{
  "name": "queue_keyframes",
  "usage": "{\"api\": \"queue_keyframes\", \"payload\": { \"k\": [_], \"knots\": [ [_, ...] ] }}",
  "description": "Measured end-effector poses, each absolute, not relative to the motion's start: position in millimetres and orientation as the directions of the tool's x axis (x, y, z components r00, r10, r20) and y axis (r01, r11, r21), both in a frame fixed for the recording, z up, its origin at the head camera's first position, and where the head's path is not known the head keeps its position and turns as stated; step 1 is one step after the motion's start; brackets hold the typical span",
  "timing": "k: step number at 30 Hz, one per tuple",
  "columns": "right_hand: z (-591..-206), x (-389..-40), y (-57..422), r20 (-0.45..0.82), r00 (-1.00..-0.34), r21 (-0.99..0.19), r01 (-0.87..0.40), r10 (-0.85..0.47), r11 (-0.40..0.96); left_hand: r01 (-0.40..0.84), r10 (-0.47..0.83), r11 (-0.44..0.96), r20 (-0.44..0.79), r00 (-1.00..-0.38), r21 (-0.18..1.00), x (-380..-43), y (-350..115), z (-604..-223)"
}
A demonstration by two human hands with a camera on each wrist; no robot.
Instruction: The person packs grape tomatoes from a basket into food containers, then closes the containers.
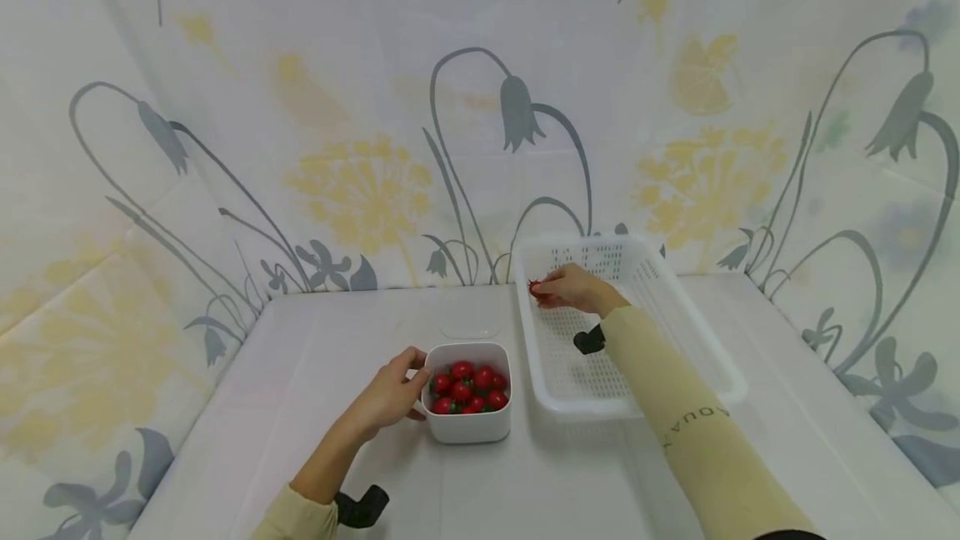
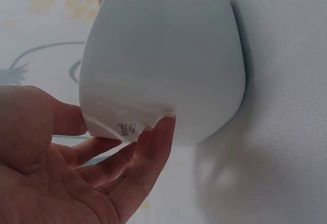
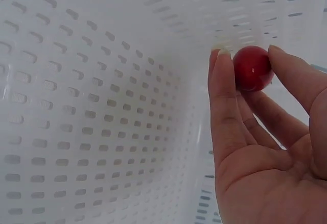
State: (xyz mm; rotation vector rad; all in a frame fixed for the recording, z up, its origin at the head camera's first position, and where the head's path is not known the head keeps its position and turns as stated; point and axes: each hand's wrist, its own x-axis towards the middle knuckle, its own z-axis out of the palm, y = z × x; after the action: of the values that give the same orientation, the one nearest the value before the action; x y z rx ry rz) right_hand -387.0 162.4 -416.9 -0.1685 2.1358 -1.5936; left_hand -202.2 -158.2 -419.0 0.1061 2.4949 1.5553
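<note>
A white square container (image 1: 469, 427) holds several cherry tomatoes (image 1: 461, 391), red with bits of green. My left hand (image 1: 392, 390) grips it at the left side; in the left wrist view the thumb is at the rim and the curled fingers (image 2: 156, 150) touch the outer wall near a small printed mark. My right hand (image 1: 573, 287) is over the far left part of a white perforated basket (image 1: 543, 394). Between its thumb and fingertips it pinches one cherry tomato (image 3: 252, 68), round and glossy in the right wrist view.
The basket stands to the right of the container on a white-covered table (image 1: 300, 340). A faint clear rounded piece (image 1: 470, 323) lies behind the container. A flower-patterned sheet (image 1: 360, 65) hangs behind and at both sides. Black wrist mounts (image 1: 362, 507) stick out from the sleeves.
</note>
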Motion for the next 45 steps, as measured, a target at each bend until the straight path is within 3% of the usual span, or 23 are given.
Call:
{"api": "queue_keyframes", "payload": {
  "k": [10,27,45],
  "knots": [
    [-414,-380,170,-0.336,-0.869,-0.900,0.181,-0.364,0.398,-0.044,0.159,0.454,-0.130,-0.979,0.890,-201,-158,-418],
    [-404,-360,174,-0.302,-0.831,-0.918,0.120,-0.467,0.379,-0.052,0.174,0.451,-0.145,-0.974,0.891,-200,-158,-415],
    [-386,-337,174,-0.300,-0.824,-0.903,0.083,-0.481,0.421,-0.046,0.176,0.455,-0.140,-0.974,0.889,-201,-159,-415]
  ]
}}
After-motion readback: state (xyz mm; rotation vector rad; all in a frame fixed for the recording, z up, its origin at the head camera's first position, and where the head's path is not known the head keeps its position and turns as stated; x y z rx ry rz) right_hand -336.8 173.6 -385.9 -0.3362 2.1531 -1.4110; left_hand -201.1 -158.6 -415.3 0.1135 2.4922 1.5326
